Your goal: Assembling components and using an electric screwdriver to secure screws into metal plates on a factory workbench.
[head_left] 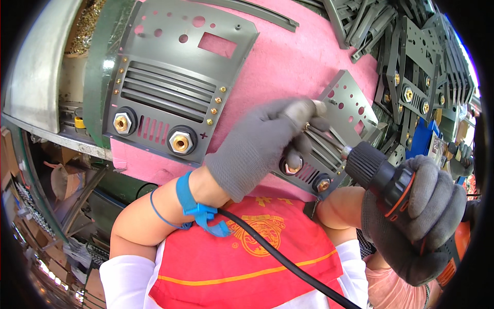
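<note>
Grey metal panel, frame centre-right: left hand clamped on it, right hand gripping electric screwdriver.

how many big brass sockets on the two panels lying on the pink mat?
4. Finished panel: one at its lower left, one at lower middle. Panel under the left hand: one by the thumb, one nearer the driver. The glove may hide others.
</note>
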`<action>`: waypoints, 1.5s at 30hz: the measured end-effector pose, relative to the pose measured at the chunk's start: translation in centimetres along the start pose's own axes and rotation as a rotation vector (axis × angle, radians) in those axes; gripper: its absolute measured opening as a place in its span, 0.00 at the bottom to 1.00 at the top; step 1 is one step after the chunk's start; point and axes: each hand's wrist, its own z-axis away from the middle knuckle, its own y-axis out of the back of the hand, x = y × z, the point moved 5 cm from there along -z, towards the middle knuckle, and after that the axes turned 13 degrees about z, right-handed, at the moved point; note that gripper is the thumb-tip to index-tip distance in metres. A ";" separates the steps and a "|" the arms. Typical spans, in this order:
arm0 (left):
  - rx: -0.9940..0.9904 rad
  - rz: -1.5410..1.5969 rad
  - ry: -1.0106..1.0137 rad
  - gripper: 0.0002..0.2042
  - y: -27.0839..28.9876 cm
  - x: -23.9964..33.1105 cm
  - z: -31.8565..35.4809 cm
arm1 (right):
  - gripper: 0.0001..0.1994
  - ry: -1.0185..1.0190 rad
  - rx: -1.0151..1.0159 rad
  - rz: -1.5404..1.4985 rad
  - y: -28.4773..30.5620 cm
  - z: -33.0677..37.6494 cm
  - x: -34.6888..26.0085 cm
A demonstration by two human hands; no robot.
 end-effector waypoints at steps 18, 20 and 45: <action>0.115 -0.898 -0.603 0.19 0.0 -1.1 -1.8 | 0.12 -0.264 -0.018 0.219 2.4 0.0 2.8; 0.130 -0.889 -0.605 0.19 0.0 -1.2 -1.7 | 0.11 -0.241 -0.019 0.220 2.4 0.0 2.8; 0.143 -0.896 -0.530 0.18 -0.6 -1.0 -1.4 | 0.14 0.031 -0.161 0.052 0.5 -1.4 0.1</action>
